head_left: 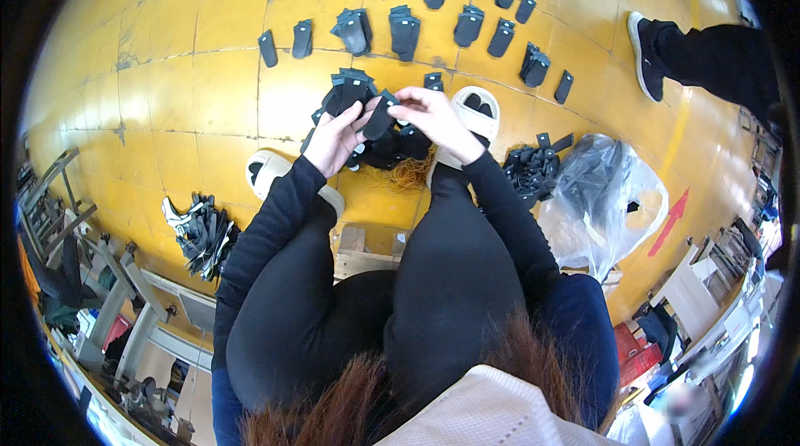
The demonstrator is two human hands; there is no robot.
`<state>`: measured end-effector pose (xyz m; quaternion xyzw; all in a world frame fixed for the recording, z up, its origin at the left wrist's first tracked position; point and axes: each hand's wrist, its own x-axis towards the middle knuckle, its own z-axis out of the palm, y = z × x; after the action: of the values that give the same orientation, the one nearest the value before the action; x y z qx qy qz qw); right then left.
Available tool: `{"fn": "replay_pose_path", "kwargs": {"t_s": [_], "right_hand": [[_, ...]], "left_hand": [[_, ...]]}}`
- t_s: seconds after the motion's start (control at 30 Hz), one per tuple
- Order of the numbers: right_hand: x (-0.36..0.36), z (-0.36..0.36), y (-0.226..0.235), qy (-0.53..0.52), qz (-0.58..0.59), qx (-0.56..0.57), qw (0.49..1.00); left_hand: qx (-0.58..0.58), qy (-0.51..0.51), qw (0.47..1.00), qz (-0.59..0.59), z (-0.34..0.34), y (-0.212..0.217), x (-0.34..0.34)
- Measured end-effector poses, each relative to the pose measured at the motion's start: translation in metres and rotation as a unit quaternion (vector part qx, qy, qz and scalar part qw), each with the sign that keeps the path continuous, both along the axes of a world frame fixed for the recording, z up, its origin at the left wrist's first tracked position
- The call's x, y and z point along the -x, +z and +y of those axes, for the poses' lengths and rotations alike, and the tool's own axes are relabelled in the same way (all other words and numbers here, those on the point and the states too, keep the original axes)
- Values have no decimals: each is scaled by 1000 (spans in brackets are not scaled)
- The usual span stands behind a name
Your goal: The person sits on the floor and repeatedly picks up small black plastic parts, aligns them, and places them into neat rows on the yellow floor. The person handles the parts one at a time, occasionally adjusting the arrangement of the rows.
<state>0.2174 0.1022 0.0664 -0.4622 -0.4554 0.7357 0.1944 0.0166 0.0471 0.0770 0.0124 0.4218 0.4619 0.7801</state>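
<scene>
Between my knees, both hands hold one black tongue-shaped fabric piece (380, 119), rounded at its lower end. My left hand (335, 139) grips its left side with the fingers closed. The thumb and fingers of my right hand (439, 119) pinch its upper right edge. Just beyond my left fingers is a stack of similar black pieces (353, 88); whether those fingers touch it I cannot tell. Under my hands lies a dark heap of pieces (392, 149), partly hidden, with tangled orange-brown threads (410, 173) beside it.
Small stacks of black pieces (405, 34) form rows on the yellow floor ahead. Dark piles lie at left (206, 234) and right (531, 171), beside a clear plastic bag (600, 196). Another person's shoe (644, 59) stands at far right. Light slippers (476, 113) are on my feet.
</scene>
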Motion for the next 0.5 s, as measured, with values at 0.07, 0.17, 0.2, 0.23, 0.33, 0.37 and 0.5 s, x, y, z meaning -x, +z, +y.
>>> {"fn": "replay_pose_path", "kwargs": {"t_s": [0.07, 0.17, 0.2, 0.23, 0.33, 0.37, 0.5], "right_hand": [[2, 3, -4, -18, 18, 9, 1000], [-6, 11, -12, -96, 15, 15, 995], [-11, 16, -14, -120, 13, 13, 993], [-15, 20, -16, -142, -4, -3, 990], [-31, 28, -17, -175, -52, -9, 983], [-37, 30, -15, -171, -50, -6, 984], [-47, 31, 0, -176, -26, 23, 984]], "left_hand": [[-47, -7, 999, 22, -1, 0, -2], [-71, -49, 984, 155, 1, 0, -1], [-87, -68, 981, 160, 2, 1, 1], [-85, -80, 977, 177, 2, 3, 2], [-128, -92, 970, 186, 5, 9, 6], [-141, -93, 965, 198, 6, 11, 7], [-165, -129, 951, 228, 10, 16, 14]]}}
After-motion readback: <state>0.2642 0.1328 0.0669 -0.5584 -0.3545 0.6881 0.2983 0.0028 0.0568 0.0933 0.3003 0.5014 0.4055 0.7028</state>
